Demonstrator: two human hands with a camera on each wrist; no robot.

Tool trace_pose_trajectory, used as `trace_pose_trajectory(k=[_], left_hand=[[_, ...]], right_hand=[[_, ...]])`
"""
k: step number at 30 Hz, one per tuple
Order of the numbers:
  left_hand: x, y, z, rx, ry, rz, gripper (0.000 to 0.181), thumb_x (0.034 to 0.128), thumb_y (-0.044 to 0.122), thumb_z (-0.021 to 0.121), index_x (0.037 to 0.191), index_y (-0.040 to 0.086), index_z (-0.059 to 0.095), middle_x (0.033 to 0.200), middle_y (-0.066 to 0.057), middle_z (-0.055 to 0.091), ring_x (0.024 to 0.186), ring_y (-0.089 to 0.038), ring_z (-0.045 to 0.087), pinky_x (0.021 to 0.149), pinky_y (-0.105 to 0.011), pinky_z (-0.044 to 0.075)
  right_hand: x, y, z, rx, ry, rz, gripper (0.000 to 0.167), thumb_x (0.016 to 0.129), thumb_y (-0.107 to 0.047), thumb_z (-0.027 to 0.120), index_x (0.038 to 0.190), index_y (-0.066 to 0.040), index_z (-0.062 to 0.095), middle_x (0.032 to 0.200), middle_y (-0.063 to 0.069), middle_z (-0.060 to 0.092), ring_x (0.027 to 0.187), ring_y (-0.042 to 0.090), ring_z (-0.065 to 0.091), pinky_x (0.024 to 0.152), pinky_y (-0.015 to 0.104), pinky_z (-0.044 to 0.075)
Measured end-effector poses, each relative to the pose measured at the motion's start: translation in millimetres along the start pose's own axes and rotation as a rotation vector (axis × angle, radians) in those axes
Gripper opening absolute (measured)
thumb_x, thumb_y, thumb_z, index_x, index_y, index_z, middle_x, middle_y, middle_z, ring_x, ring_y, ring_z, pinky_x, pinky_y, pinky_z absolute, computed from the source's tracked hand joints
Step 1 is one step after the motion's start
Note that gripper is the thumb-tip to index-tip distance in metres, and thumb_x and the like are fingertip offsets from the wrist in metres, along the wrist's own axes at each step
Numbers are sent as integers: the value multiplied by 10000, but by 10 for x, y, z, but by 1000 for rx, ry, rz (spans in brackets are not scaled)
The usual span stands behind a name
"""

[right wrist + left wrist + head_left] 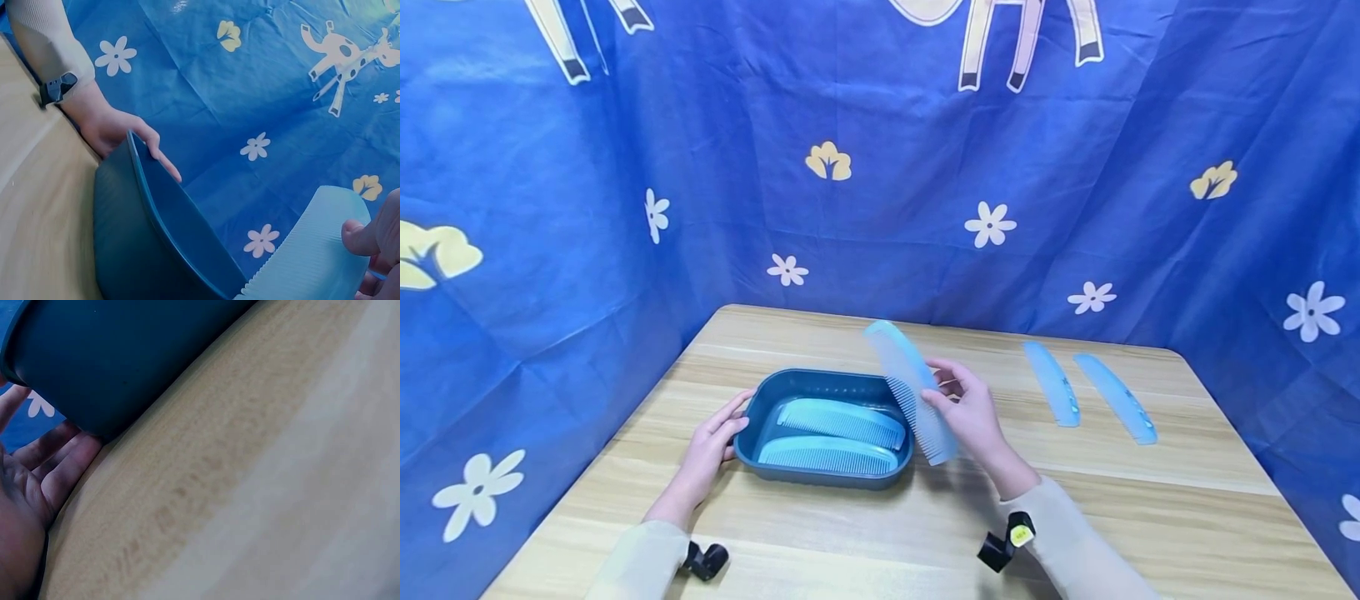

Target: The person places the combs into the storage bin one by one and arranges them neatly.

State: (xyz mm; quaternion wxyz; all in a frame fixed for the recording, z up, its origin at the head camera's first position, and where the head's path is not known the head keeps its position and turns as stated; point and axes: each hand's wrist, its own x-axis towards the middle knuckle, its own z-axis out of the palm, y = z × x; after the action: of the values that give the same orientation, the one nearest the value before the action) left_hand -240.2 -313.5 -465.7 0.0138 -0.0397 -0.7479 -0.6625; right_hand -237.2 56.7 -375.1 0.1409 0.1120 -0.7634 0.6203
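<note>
My right hand (967,410) pinches a light blue comb (908,385) between thumb and fingers. The comb is tilted over the right end of a dark blue plastic basin (823,481), its teeth facing left and down. Two more blue combs, an upper one (838,419) and a lower one (827,455), lie side by side inside the basin. At the basin's left end, my left hand (706,450) grips the rim and wall. The left wrist view shows fingers (72,464) against the basin's outer wall (125,362). In the right wrist view, the held comb (312,250) hides part of the basin.
Two blue combs, one nearer (1051,383) and one farther right (1116,398), lie apart from each other on the wooden table (1150,517). A blue patterned cloth (887,208) hangs behind the table and along its sides.
</note>
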Motion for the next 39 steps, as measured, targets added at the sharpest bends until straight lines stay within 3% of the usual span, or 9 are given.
trace_pose_trajectory(k=[4,11,14,25,29,39], left_hand=[[5,14,5,3,-5,4,468,986,219,451,1439,139,362,1377,-243,348,967,-57,563,709,-279,534],[9,2,20,-12,-15,13,462,983,202,451,1432,126,372,1356,-271,363,932,-119,600,695,-302,540],[-1,-4,20,-12,-10,11,461,983,203,448,1431,127,373,1356,-269,360,935,-103,596,696,-296,539],[-40,-25,31,8,5,-7,476,980,228,464,1435,128,365,1380,-248,346,988,-61,551,717,-286,533],[-54,-32,30,17,12,-8,471,984,232,457,1436,137,367,1361,-236,363,992,-50,537,719,-284,531],[-53,-14,29,10,13,-5,473,981,237,457,1436,143,367,1367,-246,355,974,-64,562,712,-283,533]], right_hand=[[6,-98,107,35,-37,-31,373,769,87,687,1133,45,619,896,211,590,773,281,573,676,257,493],[90,-9,253,27,-92,-41,367,792,8,706,1142,-86,649,900,94,607,772,197,586,659,261,501],[106,8,307,17,-115,-62,368,798,5,702,1148,-94,645,901,80,604,767,190,587,663,284,509],[49,-32,506,21,-251,-132,348,799,93,649,1143,66,604,928,240,573,800,293,542,671,269,460],[89,214,614,4,-275,-147,355,809,46,667,1159,9,617,935,181,577,807,273,541,670,275,466],[29,364,708,-97,-370,-170,321,829,-11,673,1132,-113,642,913,26,561,808,149,535,685,259,484]])
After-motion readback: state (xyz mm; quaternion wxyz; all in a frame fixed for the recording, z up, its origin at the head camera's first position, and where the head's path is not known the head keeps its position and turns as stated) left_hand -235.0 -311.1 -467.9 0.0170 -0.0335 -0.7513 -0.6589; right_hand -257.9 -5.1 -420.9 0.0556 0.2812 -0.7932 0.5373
